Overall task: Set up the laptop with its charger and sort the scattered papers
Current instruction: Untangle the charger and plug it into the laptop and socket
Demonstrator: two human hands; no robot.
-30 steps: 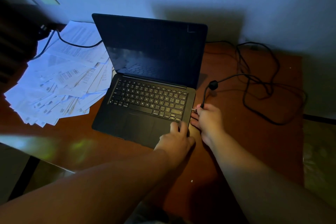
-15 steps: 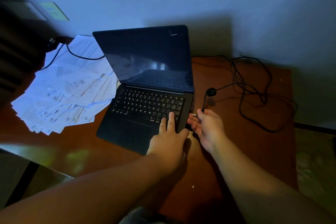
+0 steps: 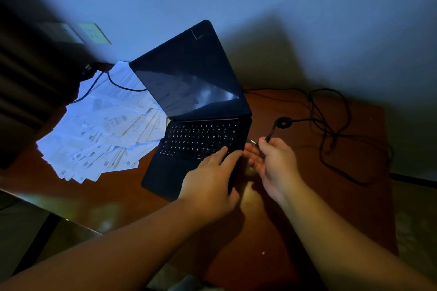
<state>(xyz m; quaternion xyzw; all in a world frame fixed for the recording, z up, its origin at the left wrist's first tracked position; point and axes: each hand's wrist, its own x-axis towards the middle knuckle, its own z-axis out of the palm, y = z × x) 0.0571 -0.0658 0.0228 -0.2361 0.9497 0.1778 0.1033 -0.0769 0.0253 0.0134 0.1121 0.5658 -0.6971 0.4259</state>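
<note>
Head view, dim light. Right hand (image 3: 275, 165) pinches the charger plug (image 3: 255, 143) between thumb and forefinger, its metal tip pointing toward 9 o'clock, just beside the right edge of the laptop (image 3: 196, 125) and not inserted; the remaining fingers are loosely spread below. Left hand (image 3: 210, 186), at 8 o'clock from the right hand, rests on the laptop's near right corner, fingers straight on the lower right keys, thumb at the side edge. Laptop stands open on the wooden table (image 3: 331, 208), rotated with the hinge running toward 4 o'clock; screen dark, showing pale reflections. Charger cable (image 3: 331, 134) rises from the plug through a dark ring toward 1 o'clock, then lies in loose tangled loops on the table at 3 o'clock from the laptop. Papers (image 3: 104, 130) lie fanned and overlapping at 9 o'clock from the laptop, their nearest sheets tucked against its left edge. A second black cord (image 3: 111, 81) crosses the papers' far end.
</note>
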